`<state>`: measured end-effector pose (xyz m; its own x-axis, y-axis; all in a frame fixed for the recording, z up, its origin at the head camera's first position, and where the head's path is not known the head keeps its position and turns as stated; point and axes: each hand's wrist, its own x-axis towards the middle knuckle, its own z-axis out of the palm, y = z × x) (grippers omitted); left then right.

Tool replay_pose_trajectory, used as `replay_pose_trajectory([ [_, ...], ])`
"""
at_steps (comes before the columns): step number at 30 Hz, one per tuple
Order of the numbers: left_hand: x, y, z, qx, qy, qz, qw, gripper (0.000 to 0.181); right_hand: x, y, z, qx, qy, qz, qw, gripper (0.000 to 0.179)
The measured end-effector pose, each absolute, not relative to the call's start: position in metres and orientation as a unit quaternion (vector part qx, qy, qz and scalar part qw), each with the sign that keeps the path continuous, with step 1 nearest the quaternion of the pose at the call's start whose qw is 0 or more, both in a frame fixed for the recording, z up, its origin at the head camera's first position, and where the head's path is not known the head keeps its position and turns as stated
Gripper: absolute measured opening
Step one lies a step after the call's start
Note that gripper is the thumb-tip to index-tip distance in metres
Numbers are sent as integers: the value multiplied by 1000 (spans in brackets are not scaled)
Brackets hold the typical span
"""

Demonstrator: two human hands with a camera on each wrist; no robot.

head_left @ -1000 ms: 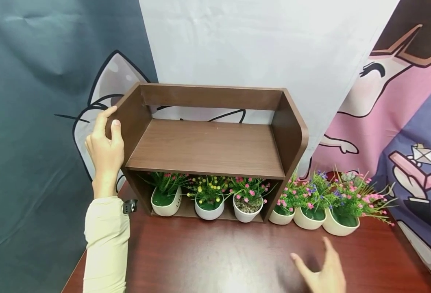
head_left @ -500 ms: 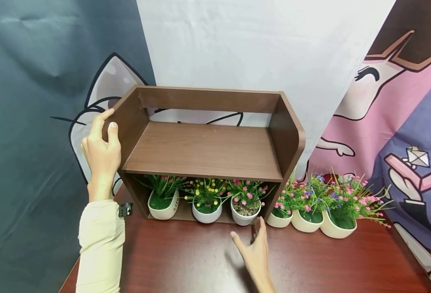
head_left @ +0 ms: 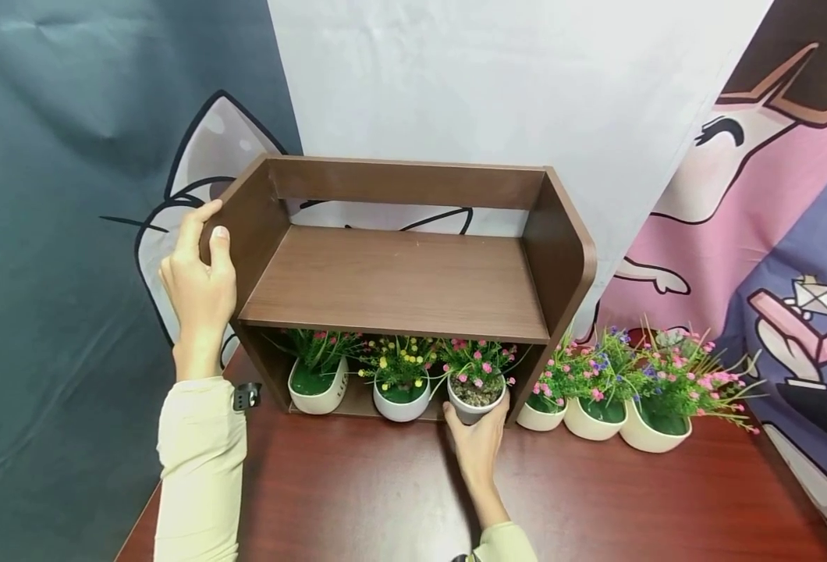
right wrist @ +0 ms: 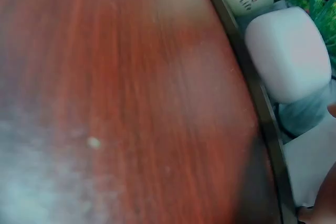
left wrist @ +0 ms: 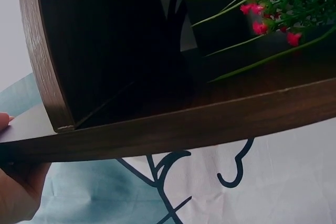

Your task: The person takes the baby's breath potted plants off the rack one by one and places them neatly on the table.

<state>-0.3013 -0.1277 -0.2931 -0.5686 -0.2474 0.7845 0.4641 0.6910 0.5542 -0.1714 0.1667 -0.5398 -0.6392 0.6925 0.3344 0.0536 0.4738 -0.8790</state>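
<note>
A brown two-tier wooden shelf (head_left: 395, 285) stands on the table. My left hand (head_left: 199, 293) grips the front edge of its left side panel, thumb on the inner side; the left wrist view shows part of this hand (left wrist: 21, 198) against the panel edge. Down at the lower tier, my right hand (head_left: 480, 449) holds a white pot of pink flowers (head_left: 475, 390) from the front, thumb left and fingers right. Only a sliver of that hand (right wrist: 325, 198) enters the right wrist view. Left of it on the same tier sit a yellow-flowered pot (head_left: 401, 402) and an oval pot (head_left: 318, 390).
Right of the shelf, three cream flower pots (head_left: 655, 429) stand in a row on the reddish-brown table (head_left: 357, 484). A printed cloth backdrop (head_left: 420, 78) hangs behind. The shelf's right side panel (head_left: 561, 250) rises beside the pot row.
My right hand has moved left from the table at the right, then forward, and taken hold of the pink-flowered pot. The left hand keeps its grip on the panel.
</note>
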Motion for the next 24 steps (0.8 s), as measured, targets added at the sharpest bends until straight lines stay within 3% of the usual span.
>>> replay_pose_trajectory([
  [8, -302, -126, -292, -65, -797, -391, 457, 33, -173, 170, -542, -251, -769, 459, 368, 92],
  [24, -302, -126, -291, -62, -792, -396, 461, 33, -129, 171, -532, -240, -764, 501, 328, 89],
])
